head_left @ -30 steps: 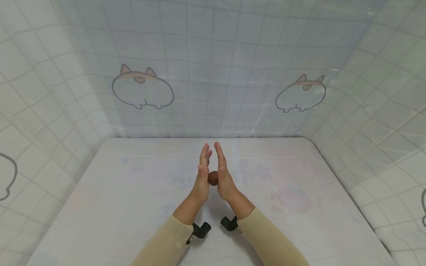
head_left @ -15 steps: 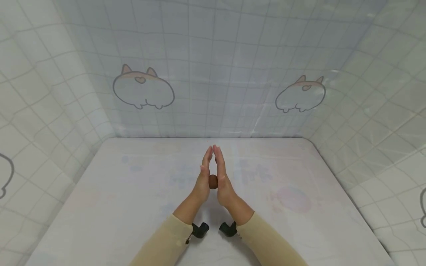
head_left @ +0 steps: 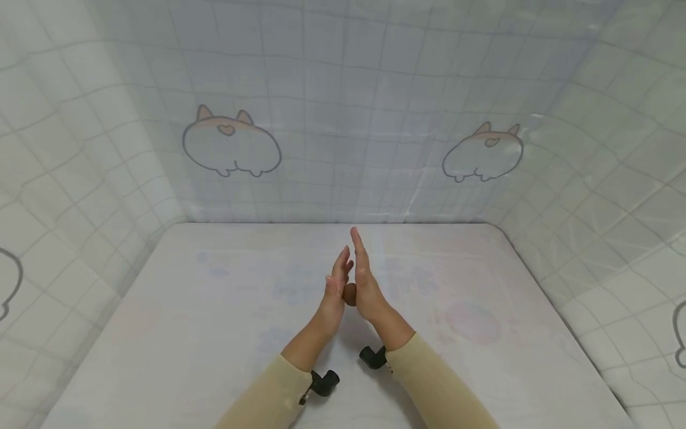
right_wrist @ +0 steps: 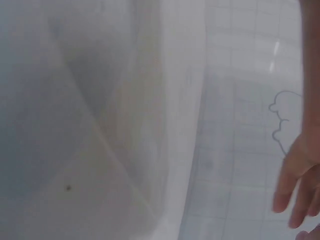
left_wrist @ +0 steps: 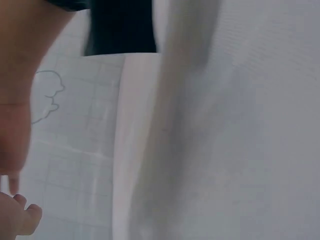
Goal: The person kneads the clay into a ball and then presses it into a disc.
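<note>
A small brown ball (head_left: 350,294), which looks like clay or dough, sits between two palms in the head view. From the left, my left hand (head_left: 333,298) presses against it with fingers straight and pointing forward. My right hand (head_left: 368,292) lies flat against its other side, its fingertips reaching farther forward than the left ones. The palms face each other above the table. Both wrist views show parts of hands and forearms at the picture's side; the ball cannot be seen there.
A white table (head_left: 214,310) with faint pastel prints lies under the hands. Behind and beside it hang pale grid-patterned sheets (head_left: 343,119) with cartoon animal drawings. Black camera mounts (head_left: 324,383) stick out from both beige sleeves (head_left: 439,381).
The hands slide against each other around the ball. Since half a second ago, the right hand has moved forward and the left back; fingertips have parted, and the ball has shifted slightly right.
</note>
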Available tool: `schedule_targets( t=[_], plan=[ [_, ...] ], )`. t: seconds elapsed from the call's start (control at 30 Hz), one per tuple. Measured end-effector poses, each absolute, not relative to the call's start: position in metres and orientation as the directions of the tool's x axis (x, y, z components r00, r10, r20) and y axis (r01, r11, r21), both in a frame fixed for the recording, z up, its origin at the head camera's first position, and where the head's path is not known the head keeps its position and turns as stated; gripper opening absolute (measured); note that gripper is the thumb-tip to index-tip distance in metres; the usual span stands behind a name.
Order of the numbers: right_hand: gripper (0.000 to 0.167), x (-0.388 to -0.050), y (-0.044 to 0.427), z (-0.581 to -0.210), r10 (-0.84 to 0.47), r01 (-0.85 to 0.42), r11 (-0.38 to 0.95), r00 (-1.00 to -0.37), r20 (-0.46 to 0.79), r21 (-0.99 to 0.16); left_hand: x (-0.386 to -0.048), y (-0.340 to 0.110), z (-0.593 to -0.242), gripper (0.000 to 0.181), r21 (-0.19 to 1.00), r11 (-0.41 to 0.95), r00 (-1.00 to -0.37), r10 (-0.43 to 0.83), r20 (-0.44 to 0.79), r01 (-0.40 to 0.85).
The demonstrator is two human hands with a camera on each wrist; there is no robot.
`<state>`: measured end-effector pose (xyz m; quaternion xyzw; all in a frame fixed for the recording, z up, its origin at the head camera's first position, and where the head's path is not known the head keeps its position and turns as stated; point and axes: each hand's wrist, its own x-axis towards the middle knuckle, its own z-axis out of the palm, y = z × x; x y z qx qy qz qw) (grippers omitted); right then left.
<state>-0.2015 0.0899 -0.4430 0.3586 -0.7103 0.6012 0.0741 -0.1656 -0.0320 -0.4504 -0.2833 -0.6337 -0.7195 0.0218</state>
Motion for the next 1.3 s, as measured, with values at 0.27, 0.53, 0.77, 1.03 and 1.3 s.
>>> schedule_targets(
  t=[0.27,0.53,0.77,1.03,1.3],
  plan=[
    [0.089,-0.204,0.091,-0.453,-0.456,-0.653,-0.029,-0.665,0.592,-0.756,-0.163,-0.035,-0.431,0.087,0.858,-0.214,-0.786,0.343,0.514,0.468],
    [0.085,-0.197,0.084,-0.454,-0.4,-0.708,-0.123,-0.606,0.687,-0.696,-0.171,-0.033,-0.429,0.092,0.884,-0.097,-0.848,0.252,0.466,0.457],
    [0.089,-0.189,0.08,-0.447,-0.363,-0.741,-0.192,-0.556,0.748,-0.644,-0.177,-0.032,-0.435,0.091,0.927,-0.041,-0.903,0.211,0.373,0.373],
    [0.089,-0.196,0.083,-0.439,-0.303,-0.774,-0.084,-0.581,0.756,-0.628,-0.171,-0.032,-0.439,0.089,0.925,0.007,-0.89,0.276,0.362,0.379],
    [0.09,-0.206,0.084,-0.442,-0.324,-0.701,-0.07,-0.656,0.681,-0.709,-0.162,-0.032,-0.429,0.096,0.877,-0.122,-0.832,0.28,0.48,0.465]
  ],
)
